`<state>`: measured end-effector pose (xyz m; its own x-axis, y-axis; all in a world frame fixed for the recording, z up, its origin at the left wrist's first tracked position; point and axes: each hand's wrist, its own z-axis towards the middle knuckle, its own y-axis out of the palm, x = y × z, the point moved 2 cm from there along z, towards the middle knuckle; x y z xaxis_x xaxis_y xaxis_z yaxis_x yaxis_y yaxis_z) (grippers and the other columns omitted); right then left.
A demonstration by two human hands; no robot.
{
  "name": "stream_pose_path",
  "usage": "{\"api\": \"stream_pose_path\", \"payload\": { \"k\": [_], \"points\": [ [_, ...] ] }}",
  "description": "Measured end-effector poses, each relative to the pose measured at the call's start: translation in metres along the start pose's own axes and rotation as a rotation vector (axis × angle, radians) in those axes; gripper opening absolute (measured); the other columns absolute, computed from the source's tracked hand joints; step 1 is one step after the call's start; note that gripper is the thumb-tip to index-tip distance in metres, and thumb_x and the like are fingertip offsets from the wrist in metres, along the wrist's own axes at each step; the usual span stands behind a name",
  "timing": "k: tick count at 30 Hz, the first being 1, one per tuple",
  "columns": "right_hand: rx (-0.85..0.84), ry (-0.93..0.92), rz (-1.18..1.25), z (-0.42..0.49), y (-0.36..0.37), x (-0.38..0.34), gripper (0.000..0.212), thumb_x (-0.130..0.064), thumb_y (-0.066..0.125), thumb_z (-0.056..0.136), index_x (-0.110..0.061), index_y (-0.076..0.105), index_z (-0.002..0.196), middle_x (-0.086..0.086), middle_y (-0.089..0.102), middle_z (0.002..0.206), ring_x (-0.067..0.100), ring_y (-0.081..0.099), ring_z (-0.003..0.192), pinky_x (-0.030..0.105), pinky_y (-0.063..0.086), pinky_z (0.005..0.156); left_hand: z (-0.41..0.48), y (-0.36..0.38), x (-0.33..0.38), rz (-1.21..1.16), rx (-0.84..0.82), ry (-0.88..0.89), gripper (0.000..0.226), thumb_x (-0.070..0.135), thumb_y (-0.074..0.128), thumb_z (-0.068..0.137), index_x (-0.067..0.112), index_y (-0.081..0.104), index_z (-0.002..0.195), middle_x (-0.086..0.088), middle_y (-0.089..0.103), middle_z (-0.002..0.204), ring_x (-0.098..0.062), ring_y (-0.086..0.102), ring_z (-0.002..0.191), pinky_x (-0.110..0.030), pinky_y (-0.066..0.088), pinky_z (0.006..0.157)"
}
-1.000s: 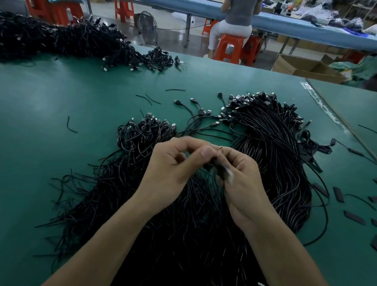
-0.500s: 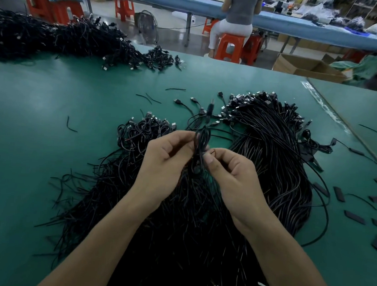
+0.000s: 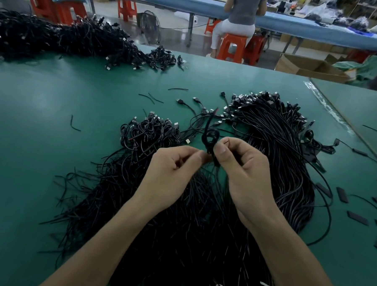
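A small coiled black cable (image 3: 210,138) stands up between my two hands, its loose end blurred and pointing up. My right hand (image 3: 244,178) pinches the coil's lower part with thumb and fingers. My left hand (image 3: 170,174) pinches the same cable from the left, thumb against fingertips. Both hands hover over a big heap of long black USB cables (image 3: 270,147) spread on the green table (image 3: 52,135). A smaller heap of coiled cables (image 3: 149,129) lies just left of the hands.
Another long pile of black cables (image 3: 57,37) runs along the table's far left. Flat black strips (image 3: 342,194) and short wire offcuts (image 3: 75,123) lie scattered at the right and left. A person sits on an orange stool (image 3: 232,46) at a blue bench beyond.
The hands drew slightly apart and lifted the cable; it now shows as a small coil with a loose end sticking up, where earlier it was hidden between the fingers.
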<state>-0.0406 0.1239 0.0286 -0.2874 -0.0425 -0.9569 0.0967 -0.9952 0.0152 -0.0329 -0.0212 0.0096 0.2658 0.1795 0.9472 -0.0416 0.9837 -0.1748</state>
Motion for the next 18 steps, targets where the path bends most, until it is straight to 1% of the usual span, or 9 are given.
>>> {"api": "stream_pose_path", "payload": {
  "k": [2, 4, 7, 9, 11, 13, 15, 17, 18],
  "points": [
    [-0.033, -0.011, -0.011, 0.0, 0.002, 0.0, 0.015, -0.029, 0.064, 0.086, -0.015, 0.068, 0.084, -0.009, 0.063, 0.074, 0.009, 0.055, 0.072, 0.02, 0.048, 0.068, 0.001, 0.0, -0.001, -0.105, -0.034, -0.104, 0.039, 0.038, 0.046, 0.097, 0.021, 0.076, 0.08, 0.0, 0.063, 0.064, -0.009, 0.049, 0.057, -0.026, 0.04, 0.054],
    [-0.062, -0.001, -0.028, 0.0, 0.004, 0.001, 0.015, -0.026, 0.063, 0.088, -0.012, 0.067, 0.084, -0.009, 0.064, 0.073, 0.005, 0.057, 0.071, 0.019, 0.049, 0.069, 0.003, 0.0, -0.001, -0.273, -0.079, -0.225, 0.05, 0.051, 0.036, 0.093, 0.027, 0.077, 0.08, 0.001, 0.069, 0.072, -0.009, 0.057, 0.066, -0.03, 0.044, 0.064],
    [-0.072, 0.021, -0.094, -0.002, 0.004, 0.007, 0.015, -0.023, 0.063, 0.09, -0.009, 0.067, 0.086, -0.003, 0.066, 0.076, 0.01, 0.06, 0.076, 0.031, 0.055, 0.076, 0.008, -0.001, 0.0, -0.318, -0.079, -0.229, 0.05, 0.066, 0.046, 0.086, 0.028, 0.078, 0.081, 0.008, 0.071, 0.077, -0.008, 0.061, 0.076, -0.034, 0.045, 0.073],
    [-0.074, 0.041, -0.104, -0.004, 0.004, 0.009, 0.023, -0.03, 0.063, 0.087, -0.007, 0.068, 0.09, 0.01, 0.067, 0.081, 0.016, 0.06, 0.079, 0.038, 0.055, 0.077, 0.009, -0.002, 0.001, -0.301, -0.091, -0.116, 0.028, 0.049, 0.063, 0.085, 0.026, 0.078, 0.086, 0.006, 0.074, 0.083, -0.008, 0.066, 0.081, -0.028, 0.05, 0.076],
    [-0.07, 0.08, -0.095, -0.006, 0.003, 0.011, 0.028, -0.033, 0.062, 0.086, -0.006, 0.068, 0.09, 0.016, 0.067, 0.084, 0.019, 0.058, 0.079, 0.038, 0.054, 0.076, 0.01, -0.004, 0.002, -0.313, -0.11, -0.048, 0.012, 0.032, 0.073, 0.083, 0.026, 0.079, 0.093, 0.005, 0.075, 0.085, -0.005, 0.067, 0.08, -0.019, 0.052, 0.076],
    [-0.077, 0.131, -0.079, -0.008, 0.002, 0.014, 0.022, -0.031, 0.063, 0.088, -0.011, 0.068, 0.087, 0.004, 0.066, 0.077, 0.011, 0.058, 0.078, 0.026, 0.053, 0.073, 0.01, -0.008, 0.001, -0.292, -0.123, -0.015, 0.011, 0.022, 0.076, 0.084, 0.026, 0.078, 0.094, 0.005, 0.075, 0.083, -0.003, 0.065, 0.076, -0.015, 0.051, 0.072],
    [-0.09, 0.2, -0.06, -0.007, 0.001, 0.02, 0.015, -0.025, 0.064, 0.094, -0.015, 0.067, 0.084, -0.012, 0.061, 0.069, -0.001, 0.054, 0.067, 0.014, 0.047, 0.064, 0.01, -0.01, 0.001, -0.174, -0.14, 0.049, 0.01, 0.02, 0.073, 0.088, 0.026, 0.075, 0.096, 0.001, 0.073, 0.083, -0.01, 0.063, 0.072, -0.019, 0.052, 0.068],
    [-0.114, 0.279, -0.088, -0.003, -0.002, 0.025, 0.014, -0.023, 0.062, 0.096, -0.016, 0.069, 0.086, -0.018, 0.06, 0.061, -0.006, 0.053, 0.057, 0.008, 0.043, 0.057, 0.012, -0.01, -0.001, 0.018, -0.125, 0.079, 0.011, 0.019, 0.069, 0.092, 0.028, 0.072, 0.097, 0.0, 0.071, 0.082, -0.019, 0.061, 0.067, -0.027, 0.053, 0.064],
    [-0.129, 0.304, -0.165, 0.0, -0.005, 0.027, 0.014, -0.025, 0.062, 0.097, -0.018, 0.07, 0.089, -0.02, 0.062, 0.062, -0.007, 0.055, 0.058, 0.008, 0.042, 0.058, 0.015, -0.011, -0.004, 0.097, -0.087, 0.065, 0.013, 0.018, 0.067, 0.093, 0.031, 0.07, 0.096, 0.003, 0.071, 0.081, -0.017, 0.061, 0.065, -0.025, 0.053, 0.062]
  ]
}}
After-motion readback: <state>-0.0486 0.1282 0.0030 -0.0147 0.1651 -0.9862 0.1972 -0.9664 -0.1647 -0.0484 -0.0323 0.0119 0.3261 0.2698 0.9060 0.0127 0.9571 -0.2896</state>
